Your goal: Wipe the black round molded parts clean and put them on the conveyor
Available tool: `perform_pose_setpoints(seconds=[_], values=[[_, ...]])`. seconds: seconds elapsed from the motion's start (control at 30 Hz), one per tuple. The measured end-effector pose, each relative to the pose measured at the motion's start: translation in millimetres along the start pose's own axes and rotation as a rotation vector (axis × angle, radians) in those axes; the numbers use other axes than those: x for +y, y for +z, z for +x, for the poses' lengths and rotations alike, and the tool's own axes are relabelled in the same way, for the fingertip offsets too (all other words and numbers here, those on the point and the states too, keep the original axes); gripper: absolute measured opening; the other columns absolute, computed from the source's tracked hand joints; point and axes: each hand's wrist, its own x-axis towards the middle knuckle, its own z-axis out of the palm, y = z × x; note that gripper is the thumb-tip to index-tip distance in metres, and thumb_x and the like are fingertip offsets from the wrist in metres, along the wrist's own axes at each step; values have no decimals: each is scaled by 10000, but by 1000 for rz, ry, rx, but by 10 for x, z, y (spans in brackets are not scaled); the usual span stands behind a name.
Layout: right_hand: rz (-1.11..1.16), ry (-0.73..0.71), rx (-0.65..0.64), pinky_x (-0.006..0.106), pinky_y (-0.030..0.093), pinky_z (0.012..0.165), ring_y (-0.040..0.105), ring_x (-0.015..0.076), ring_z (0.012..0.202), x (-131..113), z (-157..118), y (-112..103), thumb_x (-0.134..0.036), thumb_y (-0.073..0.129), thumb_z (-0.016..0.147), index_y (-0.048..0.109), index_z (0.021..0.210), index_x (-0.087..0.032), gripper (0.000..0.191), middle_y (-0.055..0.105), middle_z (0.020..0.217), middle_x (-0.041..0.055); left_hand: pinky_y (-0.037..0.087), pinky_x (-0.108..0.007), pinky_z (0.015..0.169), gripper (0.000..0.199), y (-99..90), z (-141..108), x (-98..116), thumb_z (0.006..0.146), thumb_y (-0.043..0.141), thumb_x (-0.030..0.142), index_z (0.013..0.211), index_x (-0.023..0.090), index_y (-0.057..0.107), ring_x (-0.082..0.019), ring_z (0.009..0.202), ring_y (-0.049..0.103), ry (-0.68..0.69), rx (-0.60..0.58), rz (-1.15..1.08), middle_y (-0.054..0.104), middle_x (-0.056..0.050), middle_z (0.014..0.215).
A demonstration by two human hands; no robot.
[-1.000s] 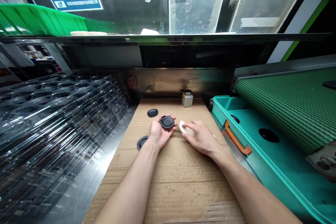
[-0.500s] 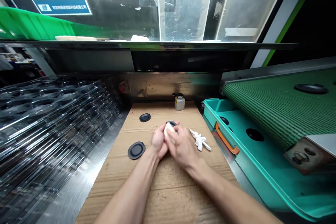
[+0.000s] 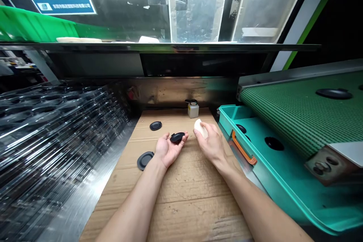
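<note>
My left hand is palm up, with a glossy black round part resting on its curled fingers. Pinched in my right hand is a white pad, held apart from the black part, to its right. Two more black discs lie on the cardboard: a small one behind my left hand and a larger one beside my left wrist. At the cardboard's back edge stands a small bottle with a dark cap.
Clear plastic trays are stacked at the left. On the right, a teal bin holds black discs beside a green conveyor belt carrying another black part. A green bin sits on the shelf above.
My hands have moved apart; the white pad has gone right, off the black part, which now shows fully in my left hand. The white crumpled item at the right is no longer visible.
</note>
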Motion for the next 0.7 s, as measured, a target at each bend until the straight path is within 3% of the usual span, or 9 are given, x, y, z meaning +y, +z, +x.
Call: perform_pose_setpoints(seconds=[0.23, 0.37, 0.57, 0.7], values=[[8, -28, -19, 339, 459, 908, 576, 210, 1024, -6, 1, 12, -427, 492, 891, 594, 1165, -196, 372, 603, 1125, 105, 571, -400, 703, 330, -20, -28, 40, 903, 299, 240, 1113, 77, 493, -316, 1034, 622, -34, -42, 31, 561, -265, 1182], [18, -49, -57, 320, 464, 895, 576, 204, 1023, -73, -49, 27, -419, 507, 886, 589, 1172, -200, 369, 589, 1136, 99, 553, -423, 724, 290, -46, 2, 14, 871, 354, 204, 1048, 74, 543, -310, 991, 635, -16, -79, 107, 608, -239, 1116], [-130, -280, -337, 307, 461, 842, 562, 197, 983, -223, -212, 67, -352, 530, 877, 592, 1166, -274, 305, 562, 1128, 67, 550, -405, 781, 261, 0, 1, -78, 856, 393, 160, 988, 59, 594, -261, 912, 652, 27, -98, 193, 646, -201, 1012], [-251, -160, -265, 316, 466, 792, 559, 214, 953, -87, -134, 39, -331, 526, 869, 622, 1109, -244, 272, 566, 1085, 90, 545, -415, 789, 210, -17, -8, -61, 872, 438, 157, 1004, 93, 589, -245, 903, 651, 45, -105, 245, 643, -168, 1033]])
